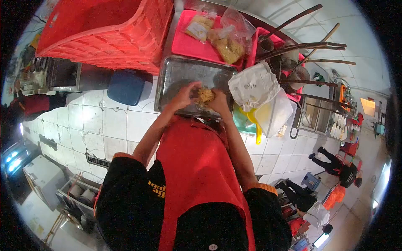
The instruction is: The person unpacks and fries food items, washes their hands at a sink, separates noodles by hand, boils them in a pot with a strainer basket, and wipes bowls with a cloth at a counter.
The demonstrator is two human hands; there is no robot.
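Note:
A small tangled clump of pale yellow food, noodle-like, (205, 96) sits over the near part of a metal tray (178, 71). My left hand (186, 96) is at the clump's left side, its fingers curved and apart from the thumb. On the right side my right hand (218, 101) touches the clump, fingers bent around its edge. Beyond the metal tray lies a pink tray (184, 43) with bags of yellowish food (228, 47) on it.
A big red crate (113, 37) stands at the upper left, above a dark blue bin (124, 87). Crumpled paper (254, 85), a yellow handle (258, 134) and long-handled strainers (299, 75) are at right. Two people (344, 169) are at far right, another (35, 104) at far left.

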